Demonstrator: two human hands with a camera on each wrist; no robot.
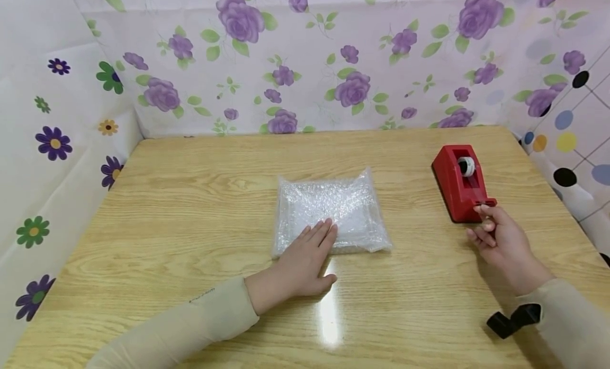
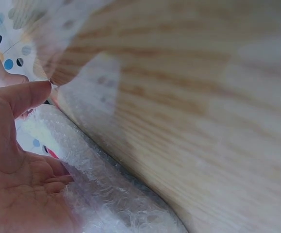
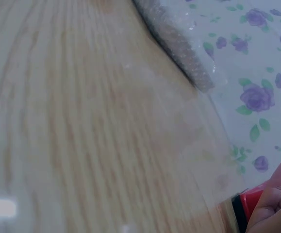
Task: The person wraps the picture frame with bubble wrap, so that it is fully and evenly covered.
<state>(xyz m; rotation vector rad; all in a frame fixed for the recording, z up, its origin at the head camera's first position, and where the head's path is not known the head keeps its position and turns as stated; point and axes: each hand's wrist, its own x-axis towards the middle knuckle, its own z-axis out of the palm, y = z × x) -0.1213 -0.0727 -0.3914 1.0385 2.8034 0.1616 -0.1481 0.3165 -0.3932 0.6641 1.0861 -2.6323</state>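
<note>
A flat packet in clear bubble wrap (image 1: 329, 199) lies on the table, a pale rectangular shape showing through the plastic. My left hand (image 1: 305, 260) rests flat on its near edge, fingers straight and thumb spread to the side. In the left wrist view, the palm (image 2: 28, 194) is against the bubble wrap (image 2: 116, 194). At the front end of a red tape dispenser (image 1: 459, 183), my right hand (image 1: 507, 247) pinches the end of the clear tape with thumb and forefinger, the other fingers curled. The tape itself is hardly visible. Part of the right hand (image 3: 276, 208) shows in the right wrist view.
The wooden table (image 1: 190, 199) meets a wall covering with purple flowers (image 1: 352, 88) at the back. Patterned sheets stand at left and right. A black strap (image 1: 514, 320) is at the right wrist, by the sleeve.
</note>
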